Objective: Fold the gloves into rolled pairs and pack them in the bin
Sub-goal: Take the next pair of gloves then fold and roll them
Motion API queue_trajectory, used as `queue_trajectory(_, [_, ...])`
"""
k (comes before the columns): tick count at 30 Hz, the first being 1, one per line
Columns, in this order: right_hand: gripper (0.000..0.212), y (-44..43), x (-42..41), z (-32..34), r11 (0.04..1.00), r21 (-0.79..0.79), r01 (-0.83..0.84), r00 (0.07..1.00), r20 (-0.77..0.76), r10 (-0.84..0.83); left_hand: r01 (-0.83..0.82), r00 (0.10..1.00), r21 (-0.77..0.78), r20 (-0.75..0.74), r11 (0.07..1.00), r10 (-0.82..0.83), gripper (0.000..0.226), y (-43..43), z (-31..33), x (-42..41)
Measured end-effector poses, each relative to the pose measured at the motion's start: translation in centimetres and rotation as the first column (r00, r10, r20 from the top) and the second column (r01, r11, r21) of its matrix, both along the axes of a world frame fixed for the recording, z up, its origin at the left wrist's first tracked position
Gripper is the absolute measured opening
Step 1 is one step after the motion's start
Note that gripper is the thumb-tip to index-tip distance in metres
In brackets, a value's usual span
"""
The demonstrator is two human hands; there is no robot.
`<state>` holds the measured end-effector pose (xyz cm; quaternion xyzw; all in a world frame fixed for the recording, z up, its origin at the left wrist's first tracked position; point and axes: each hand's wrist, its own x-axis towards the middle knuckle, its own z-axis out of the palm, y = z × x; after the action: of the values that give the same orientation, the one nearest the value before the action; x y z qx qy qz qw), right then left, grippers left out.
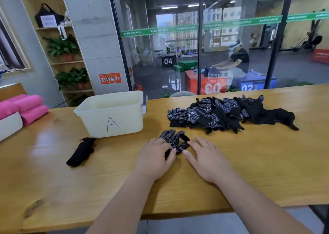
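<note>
The long yellow wooden table carries everything. Ahead and left of the hands stands the pale cream plastic bin marked "A"; from here its inside is hidden, so I cannot tell what it holds. Ahead and right of the right hand is the loose heap of black, white-dotted knit gloves, still unsorted. Well out to the left of the left hand lies a plain black rolled bundle, on the table and not in the bin.

Between the hands sits the dotted black glove being worked, its fingers pointing away; whether it is one or a stacked pair I cannot tell. The left hand pinches its near end with thumb and curled fingers. The right hand lies flat, fingers straight, thumb tip touching the glove's edge.

The risk I see is a skewed, slack roll: with only one hand gripping, the soft knit may twist or spring open, and the bundle then unravels when dropped in the bin.
</note>
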<state>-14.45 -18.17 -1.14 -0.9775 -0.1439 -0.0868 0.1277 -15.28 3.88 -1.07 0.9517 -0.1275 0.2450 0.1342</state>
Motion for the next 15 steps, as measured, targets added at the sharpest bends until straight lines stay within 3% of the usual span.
queue_trajectory(3, [0.069,0.0,-0.1,0.1,1.000,0.007,-0.011,1.000,0.022,0.011,0.025,0.999,-0.028,0.024,0.999,-0.025,0.038,0.2,0.3,-0.3])
queue_trajectory(7, [0.059,0.0,-0.1,0.3,0.999,-0.006,-0.037,0.999,0.021,0.037,0.097,0.994,-0.195,-0.027,0.976,-0.104,0.024,0.7,0.2,-0.3])
queue_trajectory(10, [0.056,0.3,0.9,0.9,0.998,-0.050,-0.041,0.999,-0.022,0.040,0.088,0.979,-0.156,-0.167,0.984,-0.114,0.041,0.7,0.0,0.0])
queue_trajectory(15, [0.055,1.4,3.6,1.8,0.995,0.035,0.094,0.995,0.022,-0.095,0.078,0.968,-0.135,-0.228,0.988,-0.107,0.049,0.6,0.3,0.0])
